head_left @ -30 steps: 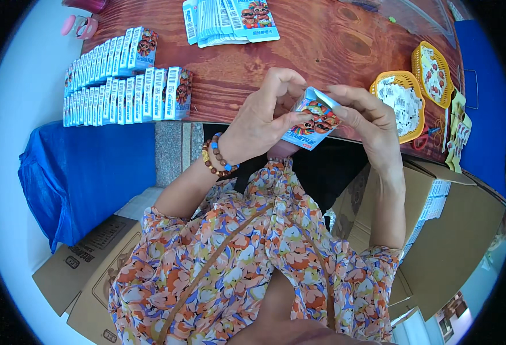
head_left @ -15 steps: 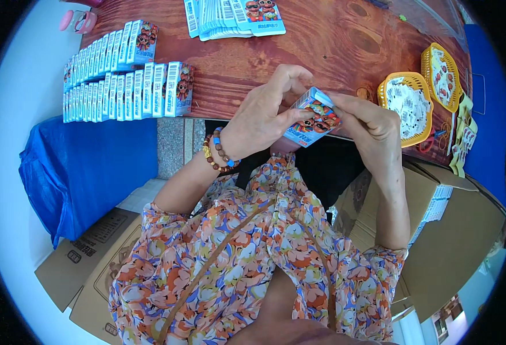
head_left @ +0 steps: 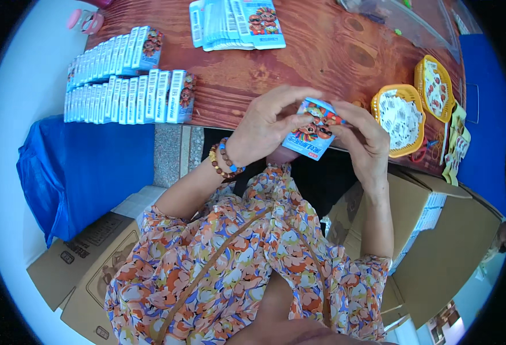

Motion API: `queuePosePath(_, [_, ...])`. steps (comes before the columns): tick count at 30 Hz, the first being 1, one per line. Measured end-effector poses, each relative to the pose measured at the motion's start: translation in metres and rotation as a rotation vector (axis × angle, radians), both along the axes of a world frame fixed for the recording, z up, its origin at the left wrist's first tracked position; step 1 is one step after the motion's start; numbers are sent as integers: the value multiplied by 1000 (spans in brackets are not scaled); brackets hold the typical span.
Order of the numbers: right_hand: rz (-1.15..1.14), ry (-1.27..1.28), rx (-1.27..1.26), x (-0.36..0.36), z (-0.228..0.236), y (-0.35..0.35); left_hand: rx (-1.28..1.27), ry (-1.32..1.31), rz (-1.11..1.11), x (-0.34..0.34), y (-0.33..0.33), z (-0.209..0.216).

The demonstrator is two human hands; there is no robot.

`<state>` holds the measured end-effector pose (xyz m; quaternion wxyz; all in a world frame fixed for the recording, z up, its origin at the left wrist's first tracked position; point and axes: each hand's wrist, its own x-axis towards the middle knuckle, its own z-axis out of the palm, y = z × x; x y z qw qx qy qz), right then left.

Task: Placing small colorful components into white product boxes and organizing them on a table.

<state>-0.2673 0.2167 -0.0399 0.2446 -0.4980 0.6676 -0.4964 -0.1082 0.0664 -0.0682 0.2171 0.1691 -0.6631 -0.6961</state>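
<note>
A small light-blue cardboard box (head_left: 310, 144) with cartoon figures printed on it is held between both hands, just past the table's front edge. My left hand (head_left: 270, 121) grips its left side, thumb across the printed face. My right hand (head_left: 363, 138) pinches the upper right side, thumb and fingers closed around it. At the far middle of the table lies a fanned stack of flat blue cartons (head_left: 224, 26). Two rows of upright blue boxes (head_left: 129, 98) stand at the left.
Two yellow baskets hold small white printed pieces: a nearer basket (head_left: 422, 129) and a farther basket (head_left: 450, 86). Yellow strips (head_left: 457, 146) and red-handled scissors (head_left: 418, 154) lie beside them. Open brown cartons (head_left: 437, 241) stand at lower right. A blue cover (head_left: 92, 178) hangs at left.
The box has turned so its printed face shows more fully toward me. My right hand has shifted slightly left and down, and the whole view has moved a little.
</note>
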Motion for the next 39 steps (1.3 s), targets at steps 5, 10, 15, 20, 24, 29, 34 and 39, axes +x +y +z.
queuePosePath(5, [113, -79, -41, -11, -3, -15, -433, -62, 78, 7, -13, 25])
queuePosePath(10, [-5, 88, 64, -14, 1, -105, -835, -56, 582, 38, -111, 56])
queuePosePath(15, [134, 783, 166, -7, -48, -172, -1429, -474, 692, 74, -206, 56])
queuePosePath(20, [244, 705, 170, -14, -57, -173, -1467, -725, 623, 82, -221, 32])
queuePosePath(24, [264, 571, 44, -27, -60, -168, -1676, -826, 585, 84, -223, 14])
queuePosePath(29, [-138, 226, -135, -9, -47, -138, -1531, -588, 611, 66, -192, 31])
queuePosePath(34, [-73, 632, -320, 43, -23, -96, 21, -78, 207, 17, -92, 41])
queuePosePath(39, [-54, 568, -133, 28, -3, -55, 11, -76, -14, 9, -79, 20])
